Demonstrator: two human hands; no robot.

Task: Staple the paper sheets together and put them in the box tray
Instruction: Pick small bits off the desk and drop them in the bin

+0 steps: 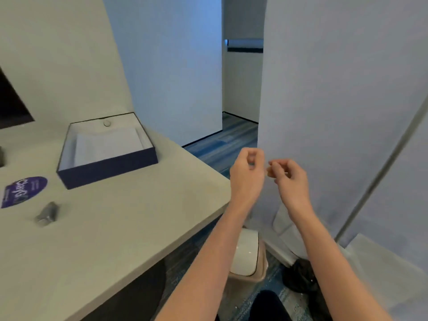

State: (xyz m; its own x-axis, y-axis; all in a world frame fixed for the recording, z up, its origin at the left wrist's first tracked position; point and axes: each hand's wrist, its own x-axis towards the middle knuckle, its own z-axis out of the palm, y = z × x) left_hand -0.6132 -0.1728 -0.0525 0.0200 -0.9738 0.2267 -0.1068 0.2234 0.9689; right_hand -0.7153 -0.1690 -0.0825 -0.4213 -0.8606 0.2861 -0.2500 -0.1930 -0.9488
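Navy cardboard box tray (108,169) stands on the pale grey bench (139,216), and the white paper sheets (106,144) lie flat inside it. The grey metal stapler (47,214) rests on the bench nearer the person, well apart from both hands.

The left hand (247,167) and right hand (289,174) hang beyond the bench edge, over the floor. Their fingers are loosely curled and nothing shows in either.

Judged step: placement looks complete.
- Confirm that the sheets sit square within the tray walls.
- Confirm that a staple binds them.

Limits of view:
- No staple is visible on the sheets.
- Blur softens the stapler and the fingertips.
- A small round item (107,123) on the tray's far wall cannot be identified.
- The dark panel (11,100) at the left is cut off.
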